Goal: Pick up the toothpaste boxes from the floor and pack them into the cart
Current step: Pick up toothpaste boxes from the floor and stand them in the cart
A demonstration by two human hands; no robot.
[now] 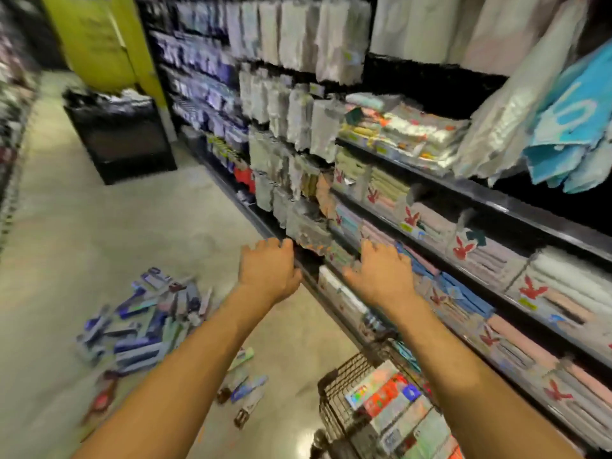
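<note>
Hands, left hand [268,271] and right hand [381,276], empty, fingers spread; blurred toothpaste boxes [142,323] on floor; cart [337,385] cropped.

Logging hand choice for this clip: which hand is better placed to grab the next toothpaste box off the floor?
Probably the left hand. The pile of toothpaste boxes lies on the floor to the left, below that forearm. The right hand is over by the shelves, above the cart. Both hands look open and empty.
</note>
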